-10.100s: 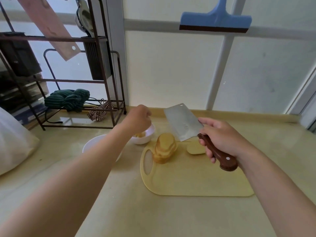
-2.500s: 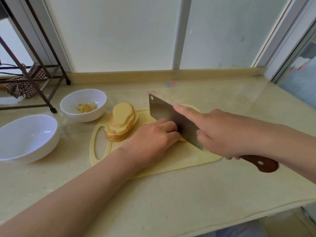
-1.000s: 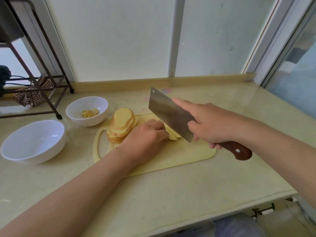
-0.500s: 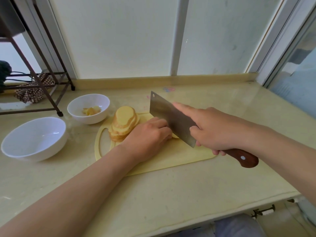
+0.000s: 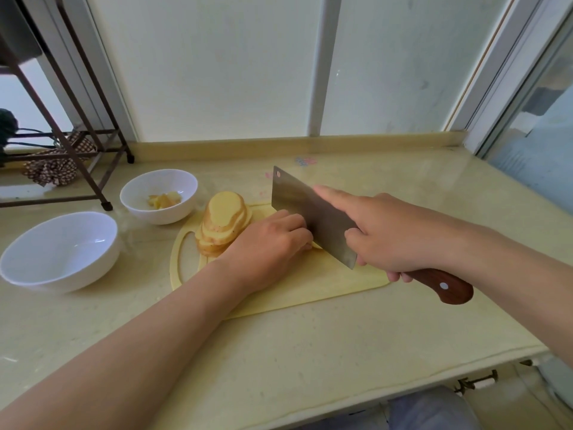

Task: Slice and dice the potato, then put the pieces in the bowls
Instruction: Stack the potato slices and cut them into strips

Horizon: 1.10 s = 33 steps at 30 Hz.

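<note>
The left forearm reaches in from the lower left, and the left hand (image 5: 269, 243) sits palm down on the cutting board (image 5: 310, 283). Its fingers are curled under with the knuckles toward the blade. It pins down a potato piece (image 5: 315, 245), of which only a pale edge shows at the fingertips; the rest is hidden under the hand.

The right arm comes in from the right. The right hand (image 5: 400, 237) is wrapped around the cleaver (image 5: 310, 212) where blade meets handle, with the forefinger laid straight along the flat of the blade and the other fingers closed round the grip. The brown wooden handle (image 5: 443, 285) sticks out behind the hand, toward the near right and past the board's edge.

The blade stands on its edge, its flat side just against the left knuckles, so the pinned piece lies directly at the cutting edge, between the two hands. The cleaver's long axis runs from the handle at the near right to the squared end with its small hole at the far left. Whether the edge touches the board cannot be told.

Just left of the left hand, a stack of potato slices (image 5: 223, 225) rests on the board — oval rounds fanned and leaning, cut faces tipped up. Beyond the board's left end on the counter (image 5: 310, 352) stands a small white bowl (image 5: 161, 216) holding a few potato bits (image 5: 164, 200). A larger white bowl (image 5: 71, 274) stands nearer and further left — well apart from the hands.
</note>
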Each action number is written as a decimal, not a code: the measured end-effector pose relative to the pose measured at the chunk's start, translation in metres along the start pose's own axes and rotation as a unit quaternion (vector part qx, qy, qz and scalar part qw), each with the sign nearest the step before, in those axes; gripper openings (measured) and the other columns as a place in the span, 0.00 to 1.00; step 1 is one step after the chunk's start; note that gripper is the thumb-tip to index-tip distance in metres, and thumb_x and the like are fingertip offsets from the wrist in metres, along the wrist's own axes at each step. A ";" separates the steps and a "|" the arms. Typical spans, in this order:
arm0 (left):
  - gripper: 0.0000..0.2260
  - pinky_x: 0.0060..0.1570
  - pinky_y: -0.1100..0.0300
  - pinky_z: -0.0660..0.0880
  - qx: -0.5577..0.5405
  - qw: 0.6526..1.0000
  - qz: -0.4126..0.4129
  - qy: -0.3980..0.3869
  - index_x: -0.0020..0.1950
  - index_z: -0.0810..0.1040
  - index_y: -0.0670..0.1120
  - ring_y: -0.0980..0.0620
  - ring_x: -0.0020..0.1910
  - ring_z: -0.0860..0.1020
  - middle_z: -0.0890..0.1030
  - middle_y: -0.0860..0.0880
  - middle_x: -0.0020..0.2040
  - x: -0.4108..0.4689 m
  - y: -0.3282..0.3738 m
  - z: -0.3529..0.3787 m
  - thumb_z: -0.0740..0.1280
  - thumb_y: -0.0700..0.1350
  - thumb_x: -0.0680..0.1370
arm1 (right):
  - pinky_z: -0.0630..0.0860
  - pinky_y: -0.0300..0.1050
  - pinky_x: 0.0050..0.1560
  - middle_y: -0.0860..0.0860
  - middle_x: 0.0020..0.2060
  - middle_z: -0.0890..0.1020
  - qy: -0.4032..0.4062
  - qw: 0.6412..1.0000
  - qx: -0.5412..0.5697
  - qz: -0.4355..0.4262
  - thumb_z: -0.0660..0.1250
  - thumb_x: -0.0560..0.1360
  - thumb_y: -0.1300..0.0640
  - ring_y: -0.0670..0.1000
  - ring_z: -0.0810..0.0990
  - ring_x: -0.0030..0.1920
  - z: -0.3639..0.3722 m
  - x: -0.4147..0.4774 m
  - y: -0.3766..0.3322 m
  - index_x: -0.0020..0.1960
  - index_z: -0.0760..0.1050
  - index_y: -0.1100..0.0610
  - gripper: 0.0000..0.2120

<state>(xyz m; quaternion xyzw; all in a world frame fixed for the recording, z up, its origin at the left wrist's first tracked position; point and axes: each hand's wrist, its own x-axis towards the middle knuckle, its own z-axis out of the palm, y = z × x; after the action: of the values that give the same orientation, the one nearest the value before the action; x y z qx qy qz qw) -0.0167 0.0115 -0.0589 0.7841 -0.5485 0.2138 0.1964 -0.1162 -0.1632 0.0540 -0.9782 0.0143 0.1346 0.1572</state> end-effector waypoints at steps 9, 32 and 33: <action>0.13 0.35 0.52 0.77 0.002 1.000 0.014 -0.010 0.47 0.83 0.40 0.44 0.41 0.77 0.80 0.44 0.44 0.001 0.001 -0.001 0.60 0.43 0.79 | 0.85 0.58 0.32 0.54 0.45 0.78 -0.016 0.999 -0.031 0.016 0.51 0.82 0.62 0.58 0.84 0.30 0.002 -0.003 -0.006 0.78 0.40 0.26 0.40; 0.04 0.33 0.51 0.77 0.018 1.000 0.014 -0.015 0.48 0.83 0.39 0.42 0.40 0.77 0.80 0.43 0.44 -0.001 0.000 0.003 0.68 0.36 0.76 | 0.83 0.50 0.26 0.55 0.42 0.77 -0.008 0.999 -0.047 0.001 0.53 0.83 0.62 0.55 0.83 0.27 0.016 0.017 -0.008 0.80 0.36 0.32 0.40; 0.04 0.33 0.50 0.77 0.016 1.000 0.011 -0.017 0.49 0.83 0.39 0.42 0.40 0.77 0.80 0.43 0.44 -0.001 0.000 0.003 0.69 0.36 0.76 | 0.82 0.49 0.25 0.55 0.42 0.78 -0.004 0.999 -0.040 -0.001 0.53 0.83 0.62 0.54 0.82 0.27 0.016 0.019 -0.008 0.81 0.36 0.32 0.40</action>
<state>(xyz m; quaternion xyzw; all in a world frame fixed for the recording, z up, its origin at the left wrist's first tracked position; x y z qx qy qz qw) -0.0160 0.0103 -0.0621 0.7847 -0.5567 0.2115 0.1720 -0.1011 -0.1499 0.0367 -0.9831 0.0077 0.1391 0.1185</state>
